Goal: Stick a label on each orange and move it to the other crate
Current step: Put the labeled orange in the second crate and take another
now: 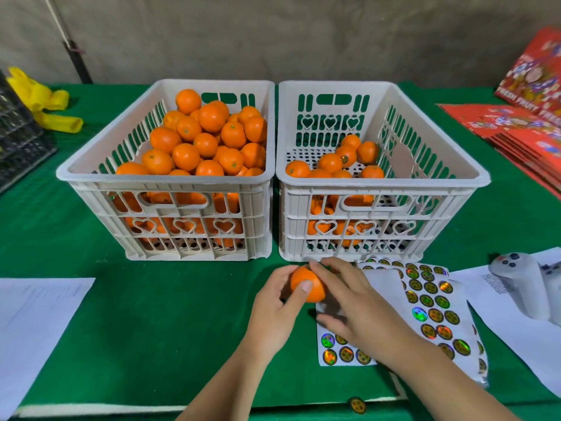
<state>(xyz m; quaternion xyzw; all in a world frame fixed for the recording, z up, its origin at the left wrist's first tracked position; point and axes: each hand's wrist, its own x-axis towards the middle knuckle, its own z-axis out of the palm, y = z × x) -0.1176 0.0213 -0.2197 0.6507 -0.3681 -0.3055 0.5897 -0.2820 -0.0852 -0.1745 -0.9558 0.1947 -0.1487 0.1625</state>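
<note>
Low in the frame, just right of centre, a person holds one orange [308, 287] above a green counter [151, 329], directly in front of two white crates. The left hand [273, 311] wraps the fruit from the lower left, its thumb lying across the near face: this grip is closed around the orange. The right hand [358, 308] comes in from the right with its fingers resting over the top and far side of the fruit. Whether a label sits under those fingertips cannot be seen, and the right grip looks relaxed rather than clenched, holding nothing of its own.

The step appears to be pressing a label onto the skin. To do it well, the left hand should keep the orange steady while a right fingertip rubs the label flat from its middle outward, so the edges do not lift on the curved peel.

The orange sits between the two hands, touching both, with the sticker sheet [425, 302] just to its right on the counter. The left crate [167, 177], in the centre left of the frame, is heaped with oranges. The right crate [379, 180], centre right, holds far fewer, so most of the job likely remains. One loose sticker [357, 405] lies at the bottom edge.
</note>
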